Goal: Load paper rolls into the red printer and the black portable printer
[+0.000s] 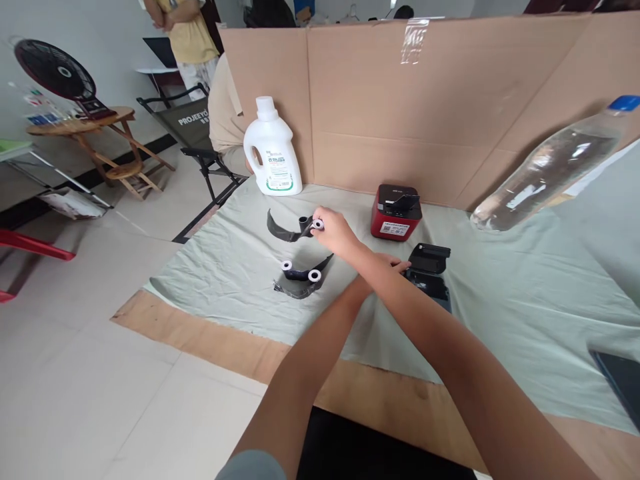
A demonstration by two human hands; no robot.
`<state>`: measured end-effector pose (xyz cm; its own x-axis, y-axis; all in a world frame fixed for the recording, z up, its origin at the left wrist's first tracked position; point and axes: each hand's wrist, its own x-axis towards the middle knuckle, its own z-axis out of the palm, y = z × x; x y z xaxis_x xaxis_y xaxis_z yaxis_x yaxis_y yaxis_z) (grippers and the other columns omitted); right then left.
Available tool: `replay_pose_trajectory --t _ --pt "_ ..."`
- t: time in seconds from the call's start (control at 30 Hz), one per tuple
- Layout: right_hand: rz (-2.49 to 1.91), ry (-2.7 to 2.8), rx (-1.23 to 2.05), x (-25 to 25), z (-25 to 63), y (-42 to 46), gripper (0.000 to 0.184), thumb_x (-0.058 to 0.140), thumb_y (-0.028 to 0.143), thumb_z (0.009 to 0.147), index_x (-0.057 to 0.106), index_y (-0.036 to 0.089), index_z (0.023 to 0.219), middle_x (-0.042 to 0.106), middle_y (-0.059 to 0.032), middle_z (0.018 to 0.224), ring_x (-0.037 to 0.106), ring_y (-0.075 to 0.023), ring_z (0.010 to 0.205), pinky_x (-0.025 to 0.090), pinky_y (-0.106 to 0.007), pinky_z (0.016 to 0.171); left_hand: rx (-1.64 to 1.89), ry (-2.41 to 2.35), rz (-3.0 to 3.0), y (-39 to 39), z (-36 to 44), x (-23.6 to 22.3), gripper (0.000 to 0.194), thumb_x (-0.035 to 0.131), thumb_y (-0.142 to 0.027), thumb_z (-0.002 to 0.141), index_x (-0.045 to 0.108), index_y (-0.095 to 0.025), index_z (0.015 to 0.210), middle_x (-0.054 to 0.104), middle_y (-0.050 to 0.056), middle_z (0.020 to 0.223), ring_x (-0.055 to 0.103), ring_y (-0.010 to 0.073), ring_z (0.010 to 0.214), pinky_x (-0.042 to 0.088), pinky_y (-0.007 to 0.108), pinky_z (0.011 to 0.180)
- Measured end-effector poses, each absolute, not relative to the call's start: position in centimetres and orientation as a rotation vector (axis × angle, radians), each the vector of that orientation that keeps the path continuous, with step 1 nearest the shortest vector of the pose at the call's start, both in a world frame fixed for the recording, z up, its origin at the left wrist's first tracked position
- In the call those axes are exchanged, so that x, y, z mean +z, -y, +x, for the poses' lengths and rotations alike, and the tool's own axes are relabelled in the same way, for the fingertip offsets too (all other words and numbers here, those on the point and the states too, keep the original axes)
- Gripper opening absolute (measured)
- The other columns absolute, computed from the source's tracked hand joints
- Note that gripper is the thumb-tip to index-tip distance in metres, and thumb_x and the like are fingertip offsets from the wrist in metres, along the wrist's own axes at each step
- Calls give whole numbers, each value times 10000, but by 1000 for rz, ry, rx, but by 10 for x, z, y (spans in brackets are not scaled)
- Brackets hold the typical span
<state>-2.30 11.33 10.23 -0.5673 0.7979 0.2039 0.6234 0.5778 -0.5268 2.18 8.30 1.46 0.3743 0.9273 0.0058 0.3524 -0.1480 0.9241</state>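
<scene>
My arms are crossed, the right forearm passing over the left. My right hand (334,230) is closed on a dark ribbon roll (287,233), gripping it by a white-ended spool; its loose film curls out to the left. Below it on the cloth lies a second ribbon roll (299,275), with two white-ringed spool ends and crumpled dark film. My left hand (393,261), partly hidden by the right forearm, has its visible fingers stretched out to the edge of a black case (429,267) with its lid raised. Part of that case is hidden behind the forearm.
A red and black box-shaped device (396,217) stands behind my hands. Farther back are a white detergent bottle (275,157) and a cardboard screen (370,100), with a large water bottle (545,173) leaning at right. A dark flat device (620,380) lies at the right edge.
</scene>
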Motion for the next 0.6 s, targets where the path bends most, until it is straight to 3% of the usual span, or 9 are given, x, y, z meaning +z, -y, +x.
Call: replay_pose_trajectory --t 0.2,0.4,0.53,0.6 --pt "-1275 2623 493 76 -40 -126 174 638 119 862 649 197 1018 702 -120 1072 648 -266 943 465 -324 716 658 -1176 1785 -91 20 17 582 484 -699 929 619 -208 647 647 20 652 516 166 603 300 360 589" --pt "-1175 2592 413 90 -38 -106 302 601 241 937 634 216 1235 652 -124 1233 642 -281 1056 474 -341 767 655 -1215 1810 -97 21 14 598 482 -699 931 569 -208 602 620 23 628 495 158 572 271 366 591" --pt "-907 2754 612 104 -54 -78 224 636 365 921 687 236 1096 710 -61 1030 669 -230 879 439 -308 687 626 -1247 1842 -98 22 10 559 487 -691 930 647 -222 670 686 15 726 564 181 669 307 339 613" --pt "-922 2892 672 103 -65 -66 162 713 312 842 695 221 975 718 -65 953 667 -235 820 414 -302 656 646 -1280 1862 -97 23 9 523 485 -657 948 702 -235 726 729 12 817 606 189 765 334 324 642"
